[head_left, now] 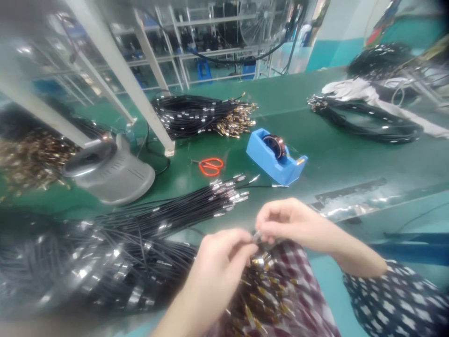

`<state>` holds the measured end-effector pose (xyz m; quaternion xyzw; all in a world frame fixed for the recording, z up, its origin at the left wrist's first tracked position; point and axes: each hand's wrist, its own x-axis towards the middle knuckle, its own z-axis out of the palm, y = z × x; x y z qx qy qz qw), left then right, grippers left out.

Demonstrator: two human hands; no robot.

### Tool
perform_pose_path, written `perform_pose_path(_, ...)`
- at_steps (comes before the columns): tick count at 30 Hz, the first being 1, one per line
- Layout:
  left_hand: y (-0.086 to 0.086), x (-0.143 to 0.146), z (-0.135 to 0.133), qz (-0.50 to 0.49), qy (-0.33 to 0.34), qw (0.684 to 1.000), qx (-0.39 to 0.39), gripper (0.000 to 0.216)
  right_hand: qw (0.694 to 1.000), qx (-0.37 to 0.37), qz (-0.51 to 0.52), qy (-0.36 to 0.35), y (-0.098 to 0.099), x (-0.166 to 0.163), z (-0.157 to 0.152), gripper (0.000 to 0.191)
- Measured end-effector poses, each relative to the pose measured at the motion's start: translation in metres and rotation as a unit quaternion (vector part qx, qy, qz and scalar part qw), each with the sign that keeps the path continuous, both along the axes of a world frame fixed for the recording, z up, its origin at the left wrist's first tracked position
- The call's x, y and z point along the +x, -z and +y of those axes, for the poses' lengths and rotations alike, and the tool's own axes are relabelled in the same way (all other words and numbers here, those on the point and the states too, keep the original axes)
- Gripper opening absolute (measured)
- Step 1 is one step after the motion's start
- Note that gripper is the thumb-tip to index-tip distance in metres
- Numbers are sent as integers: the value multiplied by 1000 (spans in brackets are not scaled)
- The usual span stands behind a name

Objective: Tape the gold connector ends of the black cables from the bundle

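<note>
1 roll (279, 145) in tape disp. (268, 164)

A factory workshop, seen from a seat at a cable assembly table (298, 107).
Thick bundles of black cables (185, 202) with shiny metal ends lie in batches across the long green surface, many alike, which suggests production work rather than a home or office. Small bench tools sit among them: a blue tape dispenser (268, 159), scissors (210, 166) with red-orange handles, and a rounded grey device (115, 171). Pale metal posts (122, 70) rise from the table. Beyond, blurred, are open metal racks (210, 23), a blue stool (204, 70) and a wall (333, 51) painted white above and teal below.
</note>
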<state>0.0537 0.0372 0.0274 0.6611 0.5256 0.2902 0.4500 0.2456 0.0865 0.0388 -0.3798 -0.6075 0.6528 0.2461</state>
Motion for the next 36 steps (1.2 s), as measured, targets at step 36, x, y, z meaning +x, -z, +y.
perform_pose_path(36, 24, -13, -7, -163, -108, 960, -200, 46, 894, 68, -306, 319, -2, 109, 103, 24)
